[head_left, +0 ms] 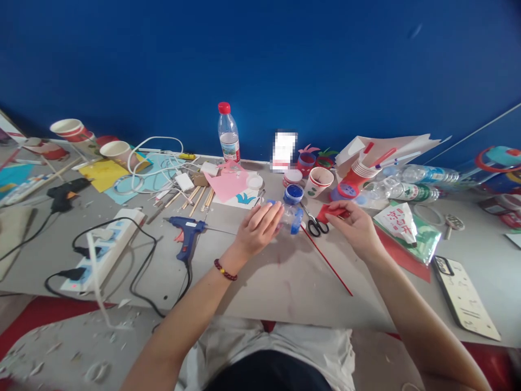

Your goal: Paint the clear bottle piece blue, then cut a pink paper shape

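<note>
My left hand lies over a clear plastic bottle piece edged in blue, its fingers together and curved round one side; the palm side is hidden. Between the fingertips of my right hand is a small piece of red paper. Black-handled scissors lie on the table just under that paper. A thin red stick slants toward me from the bottle piece. Behind my left hand stands a small round container with blue in it. A white paper cup is close by.
To the left are a blue glue gun, a power strip with trailing cables, and several wooden sticks. A red-capped bottle stands at the back. A phone and clear bottles lie to the right.
</note>
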`<state>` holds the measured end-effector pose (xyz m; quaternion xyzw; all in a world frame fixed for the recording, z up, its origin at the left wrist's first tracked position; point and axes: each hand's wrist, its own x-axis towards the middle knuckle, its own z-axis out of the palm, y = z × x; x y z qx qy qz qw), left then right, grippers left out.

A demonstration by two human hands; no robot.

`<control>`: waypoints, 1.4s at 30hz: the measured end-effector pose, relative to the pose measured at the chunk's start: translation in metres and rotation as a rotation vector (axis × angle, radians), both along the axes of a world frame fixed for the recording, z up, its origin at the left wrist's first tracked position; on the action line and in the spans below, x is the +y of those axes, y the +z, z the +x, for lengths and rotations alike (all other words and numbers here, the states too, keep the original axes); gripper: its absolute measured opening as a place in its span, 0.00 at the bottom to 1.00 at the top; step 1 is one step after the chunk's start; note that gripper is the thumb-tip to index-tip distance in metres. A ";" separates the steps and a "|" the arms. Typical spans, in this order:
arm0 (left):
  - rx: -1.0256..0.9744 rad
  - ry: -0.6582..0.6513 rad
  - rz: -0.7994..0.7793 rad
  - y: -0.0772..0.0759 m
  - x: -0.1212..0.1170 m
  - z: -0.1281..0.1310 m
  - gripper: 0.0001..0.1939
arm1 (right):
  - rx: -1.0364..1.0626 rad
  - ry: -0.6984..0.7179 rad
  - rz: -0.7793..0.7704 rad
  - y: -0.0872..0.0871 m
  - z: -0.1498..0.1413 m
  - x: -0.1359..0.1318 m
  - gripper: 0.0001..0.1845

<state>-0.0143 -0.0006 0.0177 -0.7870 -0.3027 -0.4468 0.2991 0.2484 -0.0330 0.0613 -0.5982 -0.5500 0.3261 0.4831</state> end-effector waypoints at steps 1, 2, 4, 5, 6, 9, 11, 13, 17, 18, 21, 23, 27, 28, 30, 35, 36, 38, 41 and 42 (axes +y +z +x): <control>0.011 0.000 0.019 0.000 -0.001 0.000 0.22 | -0.008 -0.020 0.025 0.001 -0.001 0.001 0.10; 0.022 0.003 0.028 0.000 -0.001 0.000 0.21 | -0.012 -0.036 0.065 0.002 -0.003 0.002 0.11; 0.045 -0.001 0.007 -0.002 -0.002 -0.002 0.22 | -0.023 -0.051 0.161 0.006 -0.006 0.005 0.09; 0.056 -0.010 -0.023 -0.003 -0.002 -0.003 0.22 | -0.037 -0.053 0.211 0.008 -0.007 0.006 0.07; 0.065 -0.022 -0.057 -0.005 -0.003 -0.003 0.23 | -0.061 -0.047 0.256 0.011 -0.009 0.007 0.06; 0.090 -0.049 -0.117 -0.009 -0.004 -0.005 0.24 | -0.150 0.034 0.370 0.020 -0.015 0.013 0.07; 0.106 -0.056 -0.106 -0.009 -0.005 -0.004 0.24 | -0.204 0.125 0.432 0.026 -0.020 0.016 0.10; 0.108 -0.062 -0.073 -0.007 -0.006 -0.002 0.23 | -0.285 0.203 0.475 0.031 -0.027 0.019 0.13; 0.105 -0.040 0.034 -0.001 -0.006 0.000 0.16 | -0.467 0.326 0.487 0.038 -0.040 0.020 0.17; 0.111 -0.027 0.046 0.000 -0.006 0.001 0.15 | -0.497 0.346 0.483 0.038 -0.042 0.021 0.17; 0.150 0.026 0.026 -0.002 -0.003 0.001 0.15 | -0.535 0.371 0.458 0.036 -0.044 0.028 0.18; 0.165 0.064 -0.010 -0.004 -0.001 0.001 0.16 | -0.522 0.372 0.426 0.033 -0.043 0.034 0.18; 0.146 0.086 -0.052 -0.008 0.001 0.002 0.17 | -0.502 0.377 0.357 0.027 -0.042 0.046 0.19; 0.144 0.077 -0.056 -0.009 0.001 0.001 0.17 | -0.507 0.384 0.353 0.026 -0.042 0.048 0.20; 0.145 0.040 -0.092 -0.011 0.001 0.001 0.19 | -0.541 0.406 0.358 0.024 -0.045 0.050 0.20; 0.162 0.036 -0.198 -0.017 0.001 -0.001 0.23 | -0.713 0.523 0.284 0.027 -0.051 0.047 0.21; 0.162 0.053 -0.192 -0.017 0.002 -0.001 0.22 | -0.738 0.538 0.257 0.029 -0.052 0.046 0.21; 0.160 0.067 -0.179 -0.016 0.002 0.000 0.21 | -0.779 0.553 0.230 0.032 -0.054 0.045 0.22; 0.141 0.036 -0.175 -0.016 0.002 0.002 0.20 | -0.847 0.595 0.233 0.037 -0.055 0.045 0.21; 0.131 0.024 -0.175 -0.016 0.002 0.002 0.19 | -0.873 0.616 0.234 0.039 -0.056 0.045 0.21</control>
